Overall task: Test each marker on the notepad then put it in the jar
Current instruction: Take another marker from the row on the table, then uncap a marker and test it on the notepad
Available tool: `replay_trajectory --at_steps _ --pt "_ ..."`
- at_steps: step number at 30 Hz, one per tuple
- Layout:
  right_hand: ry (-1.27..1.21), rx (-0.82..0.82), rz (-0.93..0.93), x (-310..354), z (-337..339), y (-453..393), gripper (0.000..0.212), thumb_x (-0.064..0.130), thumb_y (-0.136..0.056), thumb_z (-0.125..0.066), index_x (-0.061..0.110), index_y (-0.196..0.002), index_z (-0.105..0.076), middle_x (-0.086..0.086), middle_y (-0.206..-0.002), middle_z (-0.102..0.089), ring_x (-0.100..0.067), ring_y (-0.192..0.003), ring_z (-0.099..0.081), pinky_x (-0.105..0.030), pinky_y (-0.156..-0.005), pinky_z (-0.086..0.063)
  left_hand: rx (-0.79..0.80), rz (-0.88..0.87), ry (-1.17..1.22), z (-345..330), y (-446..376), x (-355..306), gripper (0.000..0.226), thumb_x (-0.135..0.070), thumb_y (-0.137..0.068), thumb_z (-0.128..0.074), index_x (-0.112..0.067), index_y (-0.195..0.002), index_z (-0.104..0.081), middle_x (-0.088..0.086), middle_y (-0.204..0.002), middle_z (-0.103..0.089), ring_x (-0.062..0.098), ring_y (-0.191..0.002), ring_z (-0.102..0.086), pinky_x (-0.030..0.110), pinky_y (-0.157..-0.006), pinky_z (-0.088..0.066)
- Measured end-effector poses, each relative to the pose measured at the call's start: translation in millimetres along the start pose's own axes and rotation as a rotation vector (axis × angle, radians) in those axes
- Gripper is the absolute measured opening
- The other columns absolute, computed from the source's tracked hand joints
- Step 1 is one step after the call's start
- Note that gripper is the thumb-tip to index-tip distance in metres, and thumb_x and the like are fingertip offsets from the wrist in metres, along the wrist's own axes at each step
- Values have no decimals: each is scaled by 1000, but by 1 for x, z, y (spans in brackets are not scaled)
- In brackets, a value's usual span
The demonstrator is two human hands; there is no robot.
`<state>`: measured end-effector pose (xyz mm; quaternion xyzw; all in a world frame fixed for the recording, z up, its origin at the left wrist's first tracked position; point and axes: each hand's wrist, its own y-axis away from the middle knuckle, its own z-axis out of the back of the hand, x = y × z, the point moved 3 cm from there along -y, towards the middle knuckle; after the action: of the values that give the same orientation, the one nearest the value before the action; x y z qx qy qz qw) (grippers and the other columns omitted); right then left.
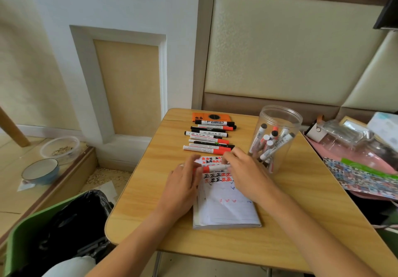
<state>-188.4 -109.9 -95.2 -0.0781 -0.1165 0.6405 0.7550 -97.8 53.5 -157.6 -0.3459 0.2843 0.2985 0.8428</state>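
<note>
A red-and-white marker [212, 168] lies level above the notepad [226, 207], held at both ends. My left hand [183, 182] grips its red cap end, and my right hand [243, 169] grips the white barrel. The notepad's top lines carry red and black test marks. A row of several red and black markers [209, 138] lies on the wooden table [155, 190] beyond the pad. To the right stands a clear plastic jar [277, 123] holding several markers.
An orange phone [212, 117] lies at the table's far edge. Right of the table sits a pink tray with plastic bags [355, 147]. On the left are a green chair with a black bag [64, 223] and bowls on a low ledge [41, 171].
</note>
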Motion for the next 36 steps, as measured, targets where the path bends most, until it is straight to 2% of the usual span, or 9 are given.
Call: replay_trajectory --at_steps 2,5,11,14,18,20,23,28,36 --pt "-34 -57 23 0 -2 9 17 15 -99 -59 23 -114 -58 10 -110 -49 -12 -87 -58 -33 -72 -54 -20 -51 -46 0 -1 0 27 -38 -107 -37 -29 -112 -62 -12 -106 -58 13 -98 -53 37 -85 -45" --pt "30 -154 99 3 -2 14 12 19 -90 -56 20 -101 -59 6 -101 -53 -18 -97 -50 -40 -88 -48 -108 -138 -119 4 -1 -7 30 -36 -106 -38 -25 -98 -65 -12 -94 -50 11 -89 -42 27 -75 -34" --pt "-37 -152 220 25 -4 21 21 38 -95 -50 22 -107 -56 4 -100 -57 -18 -91 -55 -36 -78 -49 -79 -225 -99 6 2 -18 34 -36 -108 -34 -20 -93 -60 -8 -88 -55 14 -83 -46 32 -73 -39" --pt "-26 -166 268 28 -7 22 26 36 -97 -43 21 -109 -59 4 -96 -59 -19 -87 -59 -39 -73 -53 0 -249 -9 9 4 -26 28 -35 -109 -34 -31 -87 -51 -16 -82 -53 8 -80 -48 25 -73 -37" --pt "51 -254 300 23 -6 22 21 36 -95 -57 22 -107 -67 4 -83 -60 -19 -74 -62 -36 -61 -54 69 -216 79 10 3 -25 23 -37 -107 -40 -35 -89 -54 -16 -77 -58 9 -73 -55 23 -65 -37" --pt "61 -285 298 22 -6 24 23 38 -93 -64 22 -108 -68 4 -81 -60 -18 -71 -63 -33 -57 -52 64 -219 69 7 1 -20 22 -36 -106 -43 -30 -91 -59 -14 -78 -61 8 -72 -56 25 -63 -39" --pt "57 -311 284 25 -8 25 30 45 -98 -49 20 -102 -65 5 -79 -60 -17 -61 -61 -27 -47 -39 30 -235 58 7 0 -17 29 -38 -106 -42 -22 -94 -63 -15 -81 -62 5 -75 -55 25 -65 -40" --pt "30 -228 245 29 -9 23 31 51 -100 -39 24 -99 -54 5 -70 -64 -21 -56 -62 -26 -48 -26 -23 -268 39 10 1 -17 37 -41 -106 -38 -17 -92 -63 -10 -83 -61 7 -78 -51 29 -68 -41" --pt "-28 -19 217 36 2 19 37 56 -106 -34 27 -120 -51 -2 -93 -71 -29 -86 -65 -36 -64 -30 -59 -281 46 12 2 -17 44 -44 -106 -34 -13 -92 -63 -5 -83 -61 14 -78 -50 33 -69 -41"
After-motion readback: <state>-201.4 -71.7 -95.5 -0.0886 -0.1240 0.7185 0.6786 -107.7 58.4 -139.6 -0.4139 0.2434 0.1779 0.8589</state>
